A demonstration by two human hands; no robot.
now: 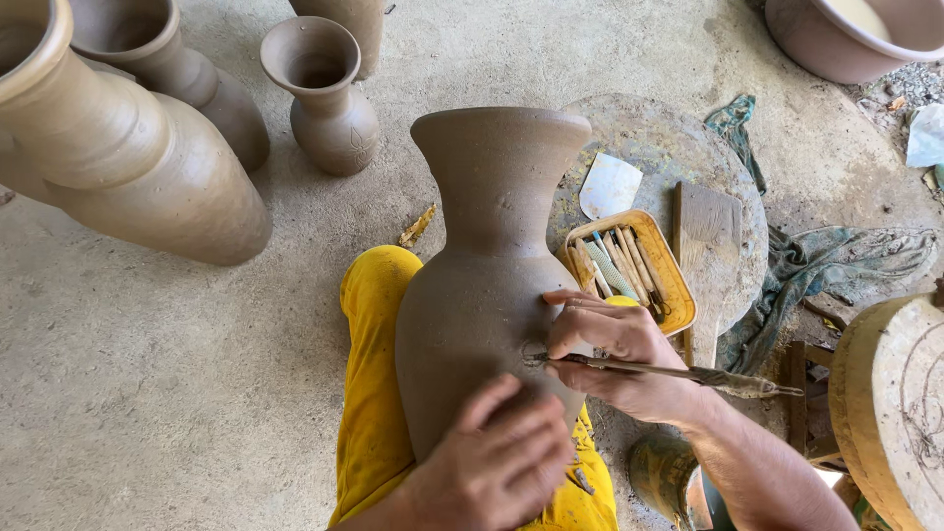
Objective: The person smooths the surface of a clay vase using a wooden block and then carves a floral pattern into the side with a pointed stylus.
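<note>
A big brown vase (487,265) leans on the person's lap, on the yellow trousers (372,393), above the concrete floor (147,393). The left hand (492,462) lies flat on its belly, fingers a little spread. The right hand (615,359) pinches a thin tool (678,373) (its tip touches the clay). A yellow tray (669,270) of sticks sits on a round board (678,147) just beside the vase.

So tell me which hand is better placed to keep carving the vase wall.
Right. The right hand already grips the carving tool, its tip on the unfired clay vase at the cut marks. The left hand lies flat on the vase's lower wall, bracing it, holding no tool.
</note>
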